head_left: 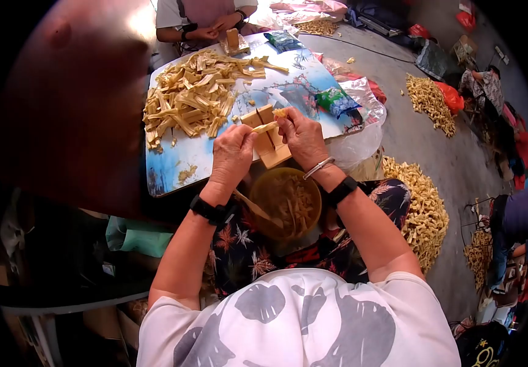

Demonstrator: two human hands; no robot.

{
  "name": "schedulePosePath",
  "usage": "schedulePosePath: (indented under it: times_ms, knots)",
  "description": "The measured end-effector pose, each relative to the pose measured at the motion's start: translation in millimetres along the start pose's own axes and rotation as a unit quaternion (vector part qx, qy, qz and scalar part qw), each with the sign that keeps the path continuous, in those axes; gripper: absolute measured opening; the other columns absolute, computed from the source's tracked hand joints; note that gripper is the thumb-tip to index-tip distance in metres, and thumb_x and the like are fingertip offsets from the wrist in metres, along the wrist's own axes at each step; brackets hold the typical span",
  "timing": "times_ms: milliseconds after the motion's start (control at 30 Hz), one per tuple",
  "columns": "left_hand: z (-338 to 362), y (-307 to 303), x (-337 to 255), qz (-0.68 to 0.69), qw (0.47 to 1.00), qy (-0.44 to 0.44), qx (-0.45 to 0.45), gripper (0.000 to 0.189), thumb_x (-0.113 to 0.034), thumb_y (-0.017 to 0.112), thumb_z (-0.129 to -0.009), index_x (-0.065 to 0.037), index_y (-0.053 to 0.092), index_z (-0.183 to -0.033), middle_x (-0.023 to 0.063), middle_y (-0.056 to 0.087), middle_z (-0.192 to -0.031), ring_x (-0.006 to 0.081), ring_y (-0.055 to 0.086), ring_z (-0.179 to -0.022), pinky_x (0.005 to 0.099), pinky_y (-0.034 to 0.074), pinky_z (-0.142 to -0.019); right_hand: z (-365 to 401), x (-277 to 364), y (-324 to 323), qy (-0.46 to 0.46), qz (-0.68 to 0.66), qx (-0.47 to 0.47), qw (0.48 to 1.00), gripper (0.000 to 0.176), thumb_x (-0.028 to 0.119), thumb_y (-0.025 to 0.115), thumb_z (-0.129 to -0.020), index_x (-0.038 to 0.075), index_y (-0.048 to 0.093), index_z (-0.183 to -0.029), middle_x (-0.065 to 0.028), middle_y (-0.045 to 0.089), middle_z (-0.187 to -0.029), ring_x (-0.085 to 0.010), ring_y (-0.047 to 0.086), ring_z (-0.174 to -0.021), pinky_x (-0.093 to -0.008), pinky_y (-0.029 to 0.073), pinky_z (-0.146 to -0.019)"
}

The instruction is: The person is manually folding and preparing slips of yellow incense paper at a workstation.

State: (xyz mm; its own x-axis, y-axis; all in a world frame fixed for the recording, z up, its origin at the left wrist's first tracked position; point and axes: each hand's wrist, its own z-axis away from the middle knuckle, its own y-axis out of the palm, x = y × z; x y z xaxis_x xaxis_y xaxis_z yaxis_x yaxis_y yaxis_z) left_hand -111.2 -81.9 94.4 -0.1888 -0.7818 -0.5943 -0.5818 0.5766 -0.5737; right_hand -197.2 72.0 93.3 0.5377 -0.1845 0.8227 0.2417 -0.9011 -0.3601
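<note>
A pale yellow dried strip [265, 127], perhaps bean curd skin, stretches between my two hands. My left hand [232, 151] pinches one end. My right hand [304, 137] grips the other, where a small yellow bunched piece [280, 113] shows above the thumb. Just beneath the strip, a slotted wooden block [274, 158] rests at the front edge of the table. Below the hands is a brownish bowl [318, 211] with loose strips [297, 205] and a wooden-handled tool [256, 210] in it. A large heap of strips [190, 92] lies to the left on the table.
The patterned table [172, 171] also holds a green-blue packet [336, 101], another packet [283, 41] and a second wooden block [233, 40]. Across it sits a person [206, 27]. Piles of short yellow pieces [420, 208] lie on the right floor; other people [515, 220] are beyond.
</note>
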Motion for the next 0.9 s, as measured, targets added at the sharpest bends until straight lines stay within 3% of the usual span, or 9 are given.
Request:
schedulePosePath:
  times_ms: [133,367,500,667,733,800,833,867,900]
  knots:
    - [-16.0,7.2,9.1,-0.006,1.0,-0.017,-0.016,0.009,-0.008,0.066,-0.087,0.001,0.064,-0.086,0.0127,0.057,-0.072,0.0266,0.057,-0.063,0.0352,0.045,-0.06,-19.5,-13.5,8.2,-0.02,0.033,-0.013,0.999,0.013,0.016,0.059,-0.094,0.004,0.059,-0.099,-0.019,0.064,-0.083,-0.0398,0.062,-0.078,-0.0444,0.049,-0.066]
    - [-9.2,30.1,43.4,-0.025,0.999,-0.025,-0.023,0.007,-0.007,0.066,-0.085,0.0,0.065,-0.085,0.013,0.059,-0.074,0.0275,0.058,-0.066,0.0351,0.046,-0.062,-21.6,-69.2,28.3,-0.11,0.166,-0.003,0.98,0.012,0.016,0.06,-0.092,0.004,0.059,-0.096,-0.0186,0.063,-0.077,-0.0394,0.062,-0.074,-0.0422,0.049,-0.064]
    - [-0.2,18.2,42.6,0.024,0.992,-0.122,-0.007,0.007,-0.008,0.066,-0.087,-0.001,0.065,-0.085,0.0064,0.058,-0.071,0.0183,0.056,-0.064,0.0319,0.045,-0.061,-24.3,-67.8,22.1,-0.049,0.123,0.054,0.99,0.01,0.014,0.058,-0.093,0.006,0.059,-0.099,-0.0154,0.064,-0.08,-0.0346,0.063,-0.074,-0.0419,0.049,-0.062]
    - [15.0,17.2,36.9,0.171,0.965,-0.194,-0.038,0.008,-0.012,0.063,-0.093,-0.005,0.067,-0.093,-0.0075,0.048,-0.065,0.0043,0.044,-0.058,0.0233,0.038,-0.053,-14.4,-60.9,3.5,0.123,-0.089,0.131,0.98,0.017,0.018,0.053,-0.095,0.003,0.062,-0.098,-0.0097,0.065,-0.075,-0.024,0.064,-0.07,-0.0352,0.05,-0.064]
    - [14.9,5.7,5.9,0.296,0.916,-0.271,0.009,0.011,-0.015,0.061,-0.095,-0.006,0.066,-0.1,-0.0093,0.045,-0.065,0.0024,0.039,-0.056,0.0205,0.033,-0.05,2.9,-47.2,-4.7,0.18,-0.179,0.155,0.955,0.022,0.02,0.053,-0.095,0.001,0.063,-0.097,-0.0029,0.062,-0.069,-0.0125,0.06,-0.066,-0.0299,0.049,-0.062]
    - [17.2,0.2,-19.1,0.371,0.881,-0.289,0.049,0.02,-0.02,0.057,-0.099,-0.007,0.064,-0.113,-0.0104,0.041,-0.065,-0.0001,0.033,-0.053,0.0178,0.027,-0.048,22.4,-22.5,-12.1,0.196,-0.165,0.161,0.953,0.022,0.021,0.054,-0.094,0.001,0.064,-0.095,-0.0075,0.064,-0.07,-0.0175,0.063,-0.066,-0.0317,0.049,-0.062]
    - [18.3,-0.8,-26.1,0.374,0.881,-0.278,0.078,0.025,-0.021,0.057,-0.099,-0.007,0.062,-0.119,-0.009,0.046,-0.07,0.0003,0.037,-0.055,0.0177,0.03,-0.049,29.0,-11.5,-15.2,0.193,-0.156,0.162,0.955,0.023,0.021,0.055,-0.094,0.0,0.064,-0.093,-0.0097,0.064,-0.071,-0.02,0.064,-0.066,-0.0326,0.049,-0.062]
    - [19.8,-1.4,-38.4,0.373,0.894,-0.238,0.07,0.023,-0.016,0.064,-0.094,-0.004,0.064,-0.114,-0.0049,0.061,-0.086,0.0052,0.055,-0.078,0.0217,0.048,-0.067,37.2,-6.6,-16.1,0.147,-0.125,0.156,0.969,0.023,0.022,0.057,-0.093,0.0,0.064,-0.092,-0.0142,0.064,-0.072,-0.0247,0.065,-0.068,-0.0343,0.05,-0.063]
    - [23.9,0.6,-36.3,0.331,0.91,-0.224,0.109,0.025,-0.013,0.065,-0.092,-0.002,0.062,-0.115,-0.0004,0.065,-0.093,0.0082,0.057,-0.088,0.0252,0.05,-0.078,45.2,-3.0,-15.9,0.094,-0.093,0.145,0.981,0.024,0.022,0.058,-0.092,-0.001,0.064,-0.09,-0.0186,0.064,-0.074,-0.0294,0.066,-0.069,-0.036,0.05,-0.063]
